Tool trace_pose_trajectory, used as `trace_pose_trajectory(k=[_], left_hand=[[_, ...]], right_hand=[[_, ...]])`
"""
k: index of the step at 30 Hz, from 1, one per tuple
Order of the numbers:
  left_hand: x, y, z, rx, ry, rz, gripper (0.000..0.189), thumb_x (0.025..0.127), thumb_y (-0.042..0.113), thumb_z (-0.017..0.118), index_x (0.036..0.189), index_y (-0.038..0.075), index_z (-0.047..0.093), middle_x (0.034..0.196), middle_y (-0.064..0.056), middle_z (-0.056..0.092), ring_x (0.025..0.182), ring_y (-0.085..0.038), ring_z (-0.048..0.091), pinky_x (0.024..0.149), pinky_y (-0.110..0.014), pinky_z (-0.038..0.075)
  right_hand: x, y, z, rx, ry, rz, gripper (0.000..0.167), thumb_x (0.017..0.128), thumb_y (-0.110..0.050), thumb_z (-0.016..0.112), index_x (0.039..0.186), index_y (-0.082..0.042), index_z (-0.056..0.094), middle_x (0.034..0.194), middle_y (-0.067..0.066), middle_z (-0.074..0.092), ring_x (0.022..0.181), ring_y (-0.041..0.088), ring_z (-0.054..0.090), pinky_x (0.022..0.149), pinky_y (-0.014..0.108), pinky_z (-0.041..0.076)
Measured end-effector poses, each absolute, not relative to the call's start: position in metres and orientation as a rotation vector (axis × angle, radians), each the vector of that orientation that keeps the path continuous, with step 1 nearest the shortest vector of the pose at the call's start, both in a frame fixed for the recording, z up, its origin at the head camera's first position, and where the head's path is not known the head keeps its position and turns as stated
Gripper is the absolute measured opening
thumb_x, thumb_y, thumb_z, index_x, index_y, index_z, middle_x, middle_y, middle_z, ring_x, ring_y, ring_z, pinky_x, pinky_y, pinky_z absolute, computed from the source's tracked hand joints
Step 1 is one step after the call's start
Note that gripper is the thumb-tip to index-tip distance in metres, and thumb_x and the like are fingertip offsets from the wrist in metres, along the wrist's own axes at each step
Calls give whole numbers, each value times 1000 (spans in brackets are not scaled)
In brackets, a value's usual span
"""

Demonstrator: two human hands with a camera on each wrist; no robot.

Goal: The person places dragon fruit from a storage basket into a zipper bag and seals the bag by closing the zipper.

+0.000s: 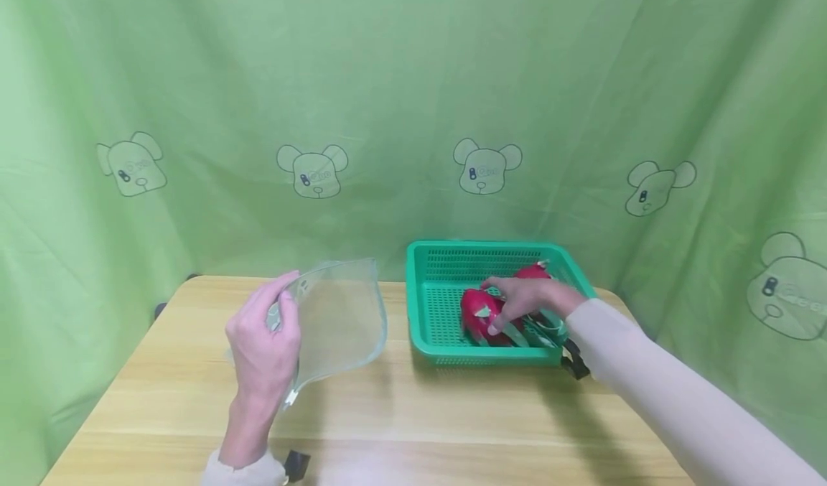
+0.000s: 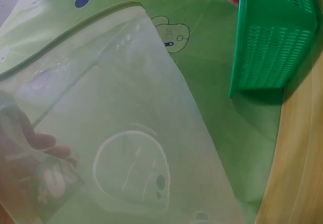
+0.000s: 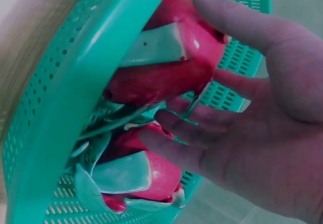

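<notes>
My left hand (image 1: 261, 342) pinches a clear zip bag (image 1: 339, 321) by its edge, above the left half of the table. In the left wrist view, the bag (image 2: 131, 108) hangs flat and see-through, with a printed outline on it. My right hand (image 1: 520, 296) is inside the green basket, over a red dragon fruit (image 1: 478, 306) with green scales. In the right wrist view, its thumb and fingers (image 3: 181, 151) are spread around that fruit (image 3: 202, 42), not visibly closed on it. A second dragon fruit (image 1: 533, 270) lies beside it, partly behind the hand.
The green perforated basket (image 1: 416, 314) stands at the back right of the wooden table (image 1: 400, 414). A green curtain (image 1: 400, 98) with printed bear heads hangs behind and at both sides. A dark strap piece (image 1: 573, 360) shows under the right sleeve.
</notes>
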State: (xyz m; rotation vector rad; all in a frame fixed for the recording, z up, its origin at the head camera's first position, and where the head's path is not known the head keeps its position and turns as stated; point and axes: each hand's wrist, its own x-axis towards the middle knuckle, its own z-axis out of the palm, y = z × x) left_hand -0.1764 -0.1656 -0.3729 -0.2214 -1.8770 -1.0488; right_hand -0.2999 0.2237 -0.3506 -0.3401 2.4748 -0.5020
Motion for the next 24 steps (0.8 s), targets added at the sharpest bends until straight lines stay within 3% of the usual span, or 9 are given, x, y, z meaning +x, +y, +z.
trace_pose_trajectory(k=[10,18,24], left_hand=[[-178,-168,-373,-236,-1855,-1054,27,96,-3,55,113,0,76,113,-11,76,106,-29,72,99,-19,51],[-177,-171,-371,-238,-1873,-1062,26,96,-2,55,113,-1,75,115,-11,75,108,-28,72,100,-21,52],[-177,-173,-372,-237,-1879,-1067,27,96,-3,56,113,0,76,115,-10,75,107,-27,72,99,-20,52]], right_hand=[[-305,217,-355,-256,2425,-536,106,72,-16,92,157,-7,29,136,21,49,124,42,47,93,59,56],[-311,207,-358,-225,2413,-565,104,69,-12,94,155,-15,36,134,19,50,123,42,47,86,53,59],[-313,202,-367,-245,2409,-448,110,64,-17,97,153,-22,33,130,15,49,122,40,45,83,50,61]])
